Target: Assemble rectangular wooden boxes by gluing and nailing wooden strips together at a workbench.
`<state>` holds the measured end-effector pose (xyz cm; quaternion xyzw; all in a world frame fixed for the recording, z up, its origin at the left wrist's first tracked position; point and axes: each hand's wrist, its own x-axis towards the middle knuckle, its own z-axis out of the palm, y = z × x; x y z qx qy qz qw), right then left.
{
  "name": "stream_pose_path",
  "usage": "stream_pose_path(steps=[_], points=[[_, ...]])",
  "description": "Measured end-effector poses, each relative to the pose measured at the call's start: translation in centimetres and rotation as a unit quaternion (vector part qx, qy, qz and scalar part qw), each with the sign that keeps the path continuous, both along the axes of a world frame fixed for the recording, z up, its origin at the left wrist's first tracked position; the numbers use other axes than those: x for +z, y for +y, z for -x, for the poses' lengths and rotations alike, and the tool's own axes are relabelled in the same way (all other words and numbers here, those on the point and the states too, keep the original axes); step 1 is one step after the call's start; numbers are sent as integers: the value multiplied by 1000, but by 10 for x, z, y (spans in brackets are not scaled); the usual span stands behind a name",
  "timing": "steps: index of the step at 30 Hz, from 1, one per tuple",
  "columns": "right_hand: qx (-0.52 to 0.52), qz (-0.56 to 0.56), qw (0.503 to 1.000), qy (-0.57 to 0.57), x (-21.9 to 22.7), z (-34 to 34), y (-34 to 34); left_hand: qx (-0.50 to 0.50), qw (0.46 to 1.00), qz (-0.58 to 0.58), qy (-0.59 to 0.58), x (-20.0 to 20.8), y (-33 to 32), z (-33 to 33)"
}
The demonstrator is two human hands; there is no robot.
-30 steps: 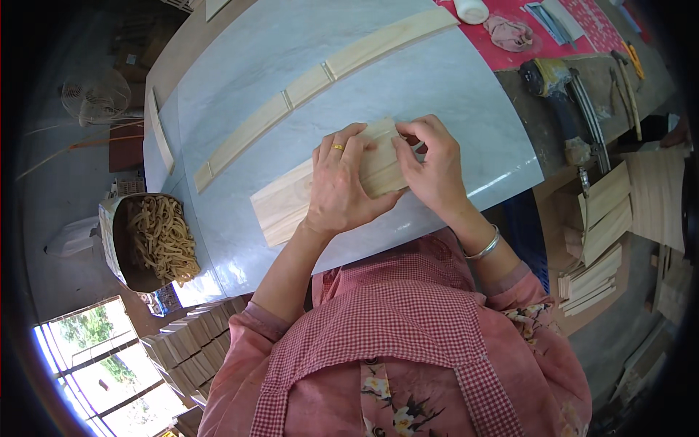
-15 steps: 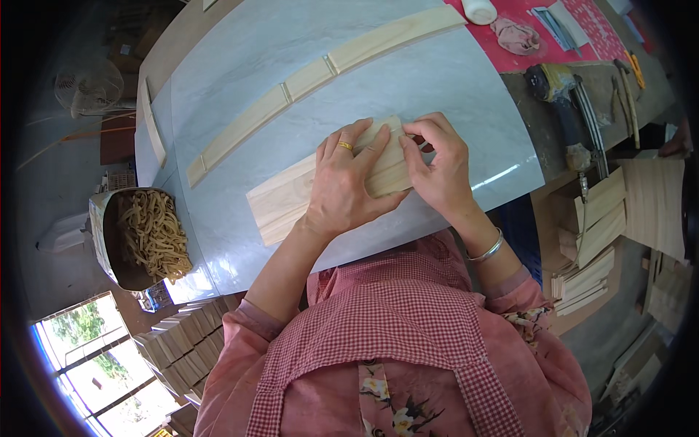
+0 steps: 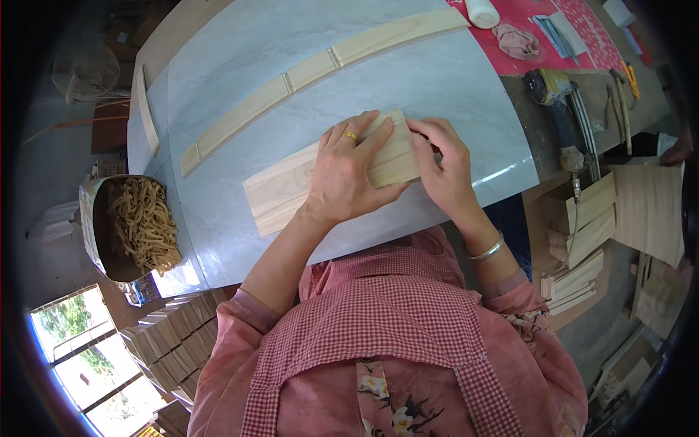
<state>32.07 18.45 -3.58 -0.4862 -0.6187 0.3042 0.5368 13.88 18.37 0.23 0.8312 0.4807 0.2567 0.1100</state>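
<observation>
A pale wooden board (image 3: 280,188) lies slantwise on the grey marbled tabletop, close to the front edge. My left hand (image 3: 342,171) spans its middle, fingers at the far edge and thumb along the near edge, holding it in place. Against the board's right end is my right hand (image 3: 445,164), its fingers curled and thumb bent toward the index finger. What sits between those fingertips, if anything, is hidden. Beyond the hands, several thin wooden strips (image 3: 313,69) form a line across the table.
A box of curled tan strips (image 3: 149,227) stands by the left edge. To the right are a power tool (image 3: 546,91), a crumpled pink cloth (image 3: 517,41) and a white bottle (image 3: 482,13). Stacked wooden boards (image 3: 164,346) are at lower left; more boards (image 3: 586,218) lie right.
My right hand has shifted slightly at the board's end, its fingers lying closer against it. The left hand keeps its hold. The whole view has shifted a little.
</observation>
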Motion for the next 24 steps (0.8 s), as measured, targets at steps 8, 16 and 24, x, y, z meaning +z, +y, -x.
stream_pose_path(steps=[8,16,24], points=[[51,17,993,-110,20,-30,-41,19,999,25,-27,1,-2,0],[121,-1,968,-219,32,-47,-20,30,999,23,-18,-1,-5,-4],[204,16,948,-245,34,-60,-3,17,999,3,-44,-3,0,-7]])
